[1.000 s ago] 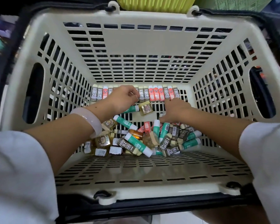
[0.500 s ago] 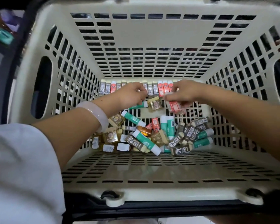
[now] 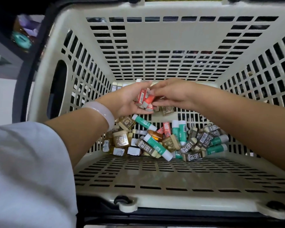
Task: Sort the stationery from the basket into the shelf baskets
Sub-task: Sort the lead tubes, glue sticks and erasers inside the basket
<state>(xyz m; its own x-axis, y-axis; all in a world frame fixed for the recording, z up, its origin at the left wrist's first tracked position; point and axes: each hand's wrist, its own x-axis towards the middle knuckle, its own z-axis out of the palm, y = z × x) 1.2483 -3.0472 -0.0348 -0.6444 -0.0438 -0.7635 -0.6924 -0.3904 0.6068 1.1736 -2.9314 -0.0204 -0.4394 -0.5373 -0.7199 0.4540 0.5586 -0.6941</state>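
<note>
the person's right hand [image 3: 173, 94] is no longer working the loose pile alone; half a second ago it was carrying one red eraser, and now it is meeting the left hand [image 3: 128, 102] over the middle of the beige slotted basket [image 3: 155, 38]. the red erasers [image 3: 145, 99] are gathering in the left palm, so a single-colour batch is likely being collected before going to a shelf basket. left fingers are curling up round the bundle, thumb on the far side; right fingertips are pinching onto its right end, touching it. the mixed pile [image 3: 163, 142] of green glue sticks, brown 2b erasers and gold blocks is lying nearer, untouched.
</note>
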